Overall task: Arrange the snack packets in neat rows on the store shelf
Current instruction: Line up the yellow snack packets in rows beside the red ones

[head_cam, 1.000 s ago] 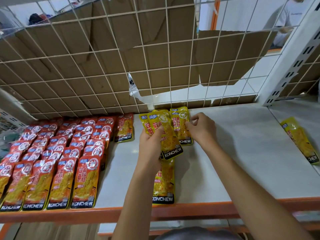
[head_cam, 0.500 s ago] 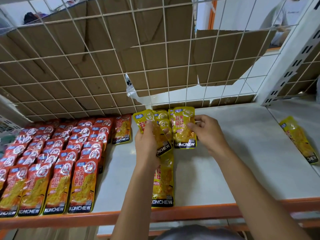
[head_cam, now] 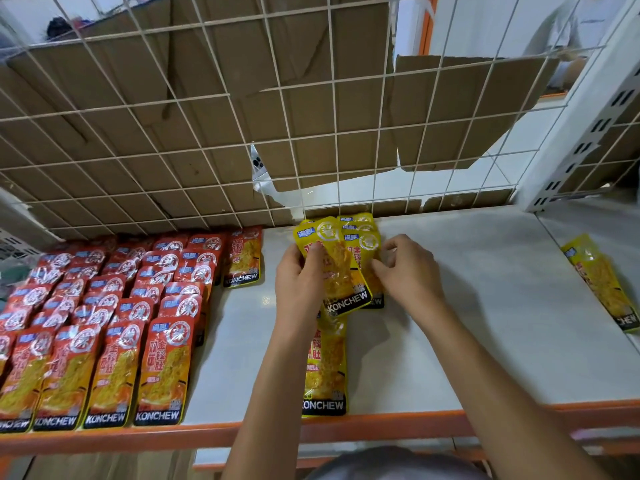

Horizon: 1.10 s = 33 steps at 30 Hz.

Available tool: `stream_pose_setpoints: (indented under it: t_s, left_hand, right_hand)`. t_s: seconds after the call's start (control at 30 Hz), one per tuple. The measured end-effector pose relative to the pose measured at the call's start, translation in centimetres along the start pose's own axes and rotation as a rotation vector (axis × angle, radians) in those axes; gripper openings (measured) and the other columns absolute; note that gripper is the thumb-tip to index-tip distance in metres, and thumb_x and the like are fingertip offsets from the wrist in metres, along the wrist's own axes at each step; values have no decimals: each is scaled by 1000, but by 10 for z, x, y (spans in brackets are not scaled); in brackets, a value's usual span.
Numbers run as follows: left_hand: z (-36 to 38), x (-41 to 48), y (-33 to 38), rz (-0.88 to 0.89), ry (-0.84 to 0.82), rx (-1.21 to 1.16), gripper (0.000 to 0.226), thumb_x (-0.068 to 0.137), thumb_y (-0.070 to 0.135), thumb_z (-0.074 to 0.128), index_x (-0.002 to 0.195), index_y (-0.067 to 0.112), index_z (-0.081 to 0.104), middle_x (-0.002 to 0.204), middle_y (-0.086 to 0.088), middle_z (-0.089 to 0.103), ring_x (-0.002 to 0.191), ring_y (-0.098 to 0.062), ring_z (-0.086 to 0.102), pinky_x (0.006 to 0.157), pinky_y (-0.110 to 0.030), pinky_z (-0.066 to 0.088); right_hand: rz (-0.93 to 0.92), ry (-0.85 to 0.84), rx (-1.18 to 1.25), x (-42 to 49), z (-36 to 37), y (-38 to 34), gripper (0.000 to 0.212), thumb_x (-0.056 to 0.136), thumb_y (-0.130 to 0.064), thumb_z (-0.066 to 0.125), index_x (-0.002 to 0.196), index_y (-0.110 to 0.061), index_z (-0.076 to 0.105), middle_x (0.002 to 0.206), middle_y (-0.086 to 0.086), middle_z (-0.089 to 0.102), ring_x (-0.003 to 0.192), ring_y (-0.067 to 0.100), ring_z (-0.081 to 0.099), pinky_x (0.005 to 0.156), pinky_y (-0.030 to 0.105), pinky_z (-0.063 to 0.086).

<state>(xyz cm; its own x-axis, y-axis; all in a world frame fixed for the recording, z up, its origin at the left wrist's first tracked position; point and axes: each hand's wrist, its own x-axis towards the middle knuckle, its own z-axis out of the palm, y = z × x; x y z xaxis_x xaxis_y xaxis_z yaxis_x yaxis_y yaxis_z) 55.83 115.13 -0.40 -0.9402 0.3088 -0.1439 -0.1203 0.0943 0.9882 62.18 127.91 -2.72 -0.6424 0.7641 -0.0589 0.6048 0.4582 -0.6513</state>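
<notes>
A small stack of yellow KONCHEW snack packets point(head_cam: 341, 265) lies at the back middle of the white shelf point(head_cam: 485, 323). My left hand point(head_cam: 299, 285) grips the top yellow packet by its left side. My right hand point(head_cam: 408, 271) pinches the right edge of the packets beneath it. One more yellow packet point(head_cam: 325, 368) lies flat below them, reaching the shelf's orange front edge. Red KONCHEW packets point(head_cam: 104, 323) fill the left of the shelf in overlapping rows. A single red packet point(head_cam: 242, 258) lies at the back, right of those rows.
A white wire grid point(head_cam: 311, 133) backed by torn cardboard closes the shelf's rear. A lone yellow packet point(head_cam: 602, 282) lies on the neighbouring shelf at right, past a white upright post point(head_cam: 571, 133). A person in a white shirt point(head_cam: 568, 26) stands beyond the grid.
Both hands pushed the yellow packets further back toward the grid and drew them together into a tighter overlapping stack; the fanned packets now lie nearly one over another.
</notes>
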Motion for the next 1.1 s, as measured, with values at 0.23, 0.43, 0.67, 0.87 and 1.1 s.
stream_pose_setpoints:
  t_s: [0.23, 0.43, 0.67, 0.87, 1.1]
  left_hand:
    - [4, 0, -4, 128, -118, 188, 29, 94, 24, 59, 79, -1, 59, 65, -8, 52, 62, -14, 52, 52, -16, 46]
    - [2, -3, -7, 286, 78, 497, 20, 92, 27, 59, 110, 20, 66, 97, 5, 68, 86, -11, 62, 76, -28, 49]
    - [11, -7, -10, 376, 82, 563, 20, 89, 20, 61, 107, 16, 67, 98, 2, 68, 89, -14, 62, 77, -29, 47]
    - [30, -11, -14, 473, 38, 585, 22, 84, 11, 64, 106, 15, 68, 98, -1, 69, 91, -20, 62, 79, -29, 44]
    - [105, -32, -11, 538, -221, 655, 43, 83, 11, 67, 124, 18, 59, 121, -5, 58, 105, -22, 59, 86, -29, 45]
  right_hand:
    - [-16, -210, 711, -25, -9, -8, 8, 84, -18, 68, 88, -25, 64, 90, 14, 71, 87, 30, 68, 82, 48, 55]
    - [126, -130, 586, -22, 0, 13, 12, 78, -16, 73, 77, -23, 63, 81, 8, 71, 77, 25, 68, 79, 49, 55]
    - [51, -65, 181, -20, 4, 8, 13, 80, -30, 71, 80, -23, 60, 73, -3, 65, 83, 20, 64, 67, 25, 44]
    - [32, 38, 19, -27, -7, 15, 26, 83, -37, 65, 102, -19, 59, 94, 3, 69, 99, 28, 61, 73, 31, 44]
    - [-61, 356, -93, -38, -69, 66, 20, 88, -23, 60, 106, -14, 63, 105, 6, 65, 103, 26, 53, 77, 34, 44]
